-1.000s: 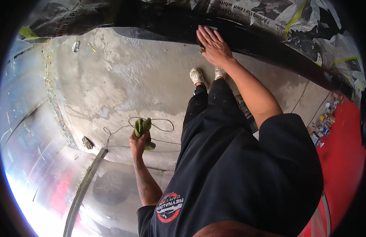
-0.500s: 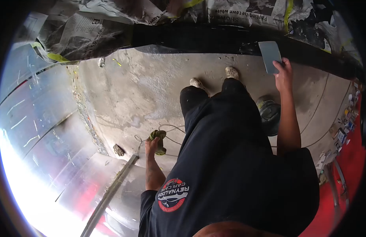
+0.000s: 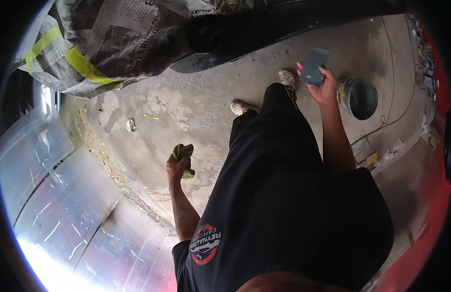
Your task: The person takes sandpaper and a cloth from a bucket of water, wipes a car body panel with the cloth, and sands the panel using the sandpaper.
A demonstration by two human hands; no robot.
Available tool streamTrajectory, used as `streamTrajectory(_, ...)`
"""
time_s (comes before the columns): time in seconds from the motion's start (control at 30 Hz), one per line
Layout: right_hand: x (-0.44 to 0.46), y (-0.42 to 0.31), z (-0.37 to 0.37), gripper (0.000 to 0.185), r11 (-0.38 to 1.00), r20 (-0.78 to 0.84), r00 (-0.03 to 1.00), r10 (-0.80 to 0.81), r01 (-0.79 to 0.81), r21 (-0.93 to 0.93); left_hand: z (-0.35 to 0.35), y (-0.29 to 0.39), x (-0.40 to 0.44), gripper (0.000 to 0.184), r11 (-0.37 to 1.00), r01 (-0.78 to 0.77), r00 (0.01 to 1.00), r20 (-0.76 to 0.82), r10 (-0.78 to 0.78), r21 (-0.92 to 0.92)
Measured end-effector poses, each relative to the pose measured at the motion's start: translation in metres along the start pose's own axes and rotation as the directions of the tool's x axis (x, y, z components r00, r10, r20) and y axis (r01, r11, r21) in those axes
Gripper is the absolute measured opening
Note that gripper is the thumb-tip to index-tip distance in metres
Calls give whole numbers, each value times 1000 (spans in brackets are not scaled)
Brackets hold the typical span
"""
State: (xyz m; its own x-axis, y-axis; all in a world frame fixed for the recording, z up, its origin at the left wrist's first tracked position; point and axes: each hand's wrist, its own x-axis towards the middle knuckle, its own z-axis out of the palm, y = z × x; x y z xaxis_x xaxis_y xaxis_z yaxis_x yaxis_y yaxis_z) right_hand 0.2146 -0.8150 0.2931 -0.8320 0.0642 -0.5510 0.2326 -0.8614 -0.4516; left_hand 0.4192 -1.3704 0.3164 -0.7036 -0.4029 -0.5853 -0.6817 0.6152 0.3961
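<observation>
On the head view, your left hand (image 3: 175, 169) has a firm grip around a bunched green cloth (image 3: 182, 152), held above the bare floor (image 3: 206, 126). Over to your right hand (image 3: 324, 91): the grip is part-curled, thumb and fingers pinching opposite edges of a gray sheet (image 3: 313, 66), near the bucket (image 3: 364, 100).

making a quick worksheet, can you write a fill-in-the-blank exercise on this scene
The left hand holds a cloth coloured ____.
The right hand holds a flat grey sheet shaped like a ____.
The dark bucket stands on the concrete ____.
Yellow tape lies on printed ____.

green; rectangle; floor; newspaper
</observation>
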Motion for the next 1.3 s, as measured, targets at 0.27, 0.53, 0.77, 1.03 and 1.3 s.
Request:
streamTrajectory(0.27, 8, 80, 43, 52, 645, -47, 941, -334, 192, -740, -49, -10, 63, 47, 998, -64, 989, 131, 62, 7)
streamTrajectory(0.53, 90, 154, 62, 60, -648, 412, 863, -292, 138, -749, -70, -81, 16, 48, 983, 171, 984, 64, -167, -68)
streamTrajectory(0.77, 74, 256, 96, 59, -734, 467, 853, -233, 161, -660, -91, -98, -2, 47, 906, 354, 929, 202, -311, -233)
streamTrajectory(1.03, 76, 248, 97, 63, -759, 349, 845, -405, -98, -644, -181, -105, 81, 48, 960, 279, 952, 134, -275, -10)
streamTrajectory(1.3, 92, 212, 98, 59, -816, 399, 864, -307, -24, -577, -214, -91, 129, 51, 990, 138, 990, 40, -137, -38)
